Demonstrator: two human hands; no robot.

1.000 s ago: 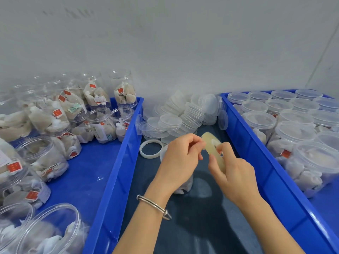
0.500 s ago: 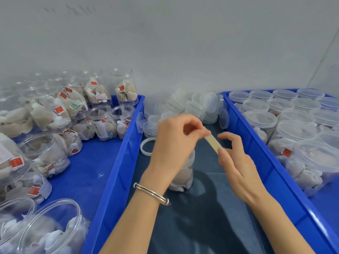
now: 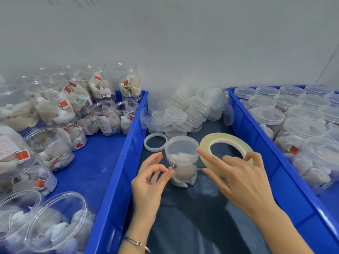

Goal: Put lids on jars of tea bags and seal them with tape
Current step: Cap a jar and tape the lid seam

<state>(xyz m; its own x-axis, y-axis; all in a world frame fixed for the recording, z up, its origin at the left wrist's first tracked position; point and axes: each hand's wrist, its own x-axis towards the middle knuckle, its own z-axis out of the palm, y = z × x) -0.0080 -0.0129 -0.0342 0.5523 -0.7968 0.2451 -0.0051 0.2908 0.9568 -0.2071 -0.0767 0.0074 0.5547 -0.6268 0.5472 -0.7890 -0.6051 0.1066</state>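
A small clear jar of tea bags [image 3: 183, 173] stands upright on the dark mat [image 3: 192, 217] between two blue bins, with a clear lid [image 3: 181, 146] on top. My left hand [image 3: 150, 180] is at the jar's left side, thumb and forefinger pinched together on the thin clear tape end against the jar wall. My right hand [image 3: 238, 180] holds the yellowish tape roll [image 3: 220, 138] just right of the jar, a finger curled over its rim and the forefinger stretched toward the lid.
A second tape ring [image 3: 156, 144] lies behind the jar, in front of a pile of loose clear lids [image 3: 183, 114]. The left blue bin [image 3: 110, 162] holds several open jars of tea bags. The right blue bin [image 3: 271, 153] holds several lidded jars. A grey wall is behind.
Both hands came down from above the jar. The left hand carried the tape end to the jar's left side. The roll swung right and now faces the camera flat.
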